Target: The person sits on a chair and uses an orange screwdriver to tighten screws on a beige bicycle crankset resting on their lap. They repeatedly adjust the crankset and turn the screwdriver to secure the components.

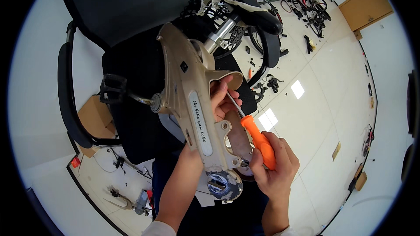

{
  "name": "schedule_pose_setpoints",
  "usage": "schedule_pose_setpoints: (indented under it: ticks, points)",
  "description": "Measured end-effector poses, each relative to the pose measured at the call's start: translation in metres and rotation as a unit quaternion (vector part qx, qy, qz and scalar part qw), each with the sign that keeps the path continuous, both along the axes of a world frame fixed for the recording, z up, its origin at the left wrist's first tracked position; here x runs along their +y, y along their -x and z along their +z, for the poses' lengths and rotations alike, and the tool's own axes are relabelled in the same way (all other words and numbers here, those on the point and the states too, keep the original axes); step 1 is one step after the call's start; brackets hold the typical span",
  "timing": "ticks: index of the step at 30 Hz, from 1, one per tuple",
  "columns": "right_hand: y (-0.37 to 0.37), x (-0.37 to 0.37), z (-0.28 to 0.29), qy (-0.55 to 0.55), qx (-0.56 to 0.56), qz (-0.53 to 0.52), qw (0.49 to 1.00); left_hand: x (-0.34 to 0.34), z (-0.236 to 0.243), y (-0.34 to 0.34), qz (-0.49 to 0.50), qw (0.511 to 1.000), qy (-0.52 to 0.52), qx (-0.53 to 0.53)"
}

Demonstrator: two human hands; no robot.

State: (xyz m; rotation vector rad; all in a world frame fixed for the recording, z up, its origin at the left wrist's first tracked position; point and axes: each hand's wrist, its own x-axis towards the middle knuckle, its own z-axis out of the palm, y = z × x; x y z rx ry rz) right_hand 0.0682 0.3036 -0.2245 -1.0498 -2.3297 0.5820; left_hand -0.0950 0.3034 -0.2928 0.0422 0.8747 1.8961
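Note:
A tan bicycle frame (178, 78) lies tilted across the seat of a black office chair (131, 83). It bears a pale strip with dark lettering, and its lower end is scuffed and dark. My right hand (280, 166) grips the orange handle of a screwdriver (259, 137), whose metal shaft points up and left into a curved opening of the frame. From beneath the frame reaches my left hand (220, 100), its fingers curled round the frame at that opening, close to the screwdriver's tip. The tip itself is hidden there. A black pedal (113, 88) sticks out at the frame's left.
Chair armrests (72, 91) flank the frame. On the tiled floor (315, 118) to the right lie small black parts (273, 83) and a pile of bicycle parts (310, 8) farther off. A cardboard box (94, 116) stands left, with a metal fork-like part (124, 203) below.

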Motion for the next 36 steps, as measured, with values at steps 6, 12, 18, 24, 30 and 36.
schedule_pose_setpoints:
  ticks: [6, 12, 18, 24, 30, 36]
  points:
    - [0.002, -0.001, 0.001, -0.014, -0.006, 0.002, 1.000, 0.000, 0.002, 0.003, -0.008, 1.000, -0.012, -0.010]
    - [0.008, -0.008, 0.002, -0.087, -0.041, 0.010, 0.995, -0.002, -0.002, 0.004, -0.018, 0.999, -0.019, -0.023]
    - [0.010, -0.005, 0.011, -0.130, -0.076, 0.092, 0.984, -0.002, -0.013, 0.011, -0.035, 0.994, -0.090, -0.042]
    - [0.009, -0.009, 0.008, -0.031, -0.030, 0.011, 0.999, -0.003, -0.009, 0.005, -0.032, 0.999, -0.014, -0.035]
    - [0.006, -0.004, -0.001, -0.060, -0.019, 0.049, 0.997, -0.004, -0.001, 0.001, -0.006, 0.998, 0.063, -0.017]
    - [0.007, 0.000, 0.009, -0.109, -0.091, 0.078, 0.987, -0.011, 0.000, 0.008, -0.064, 0.992, 0.099, 0.045]
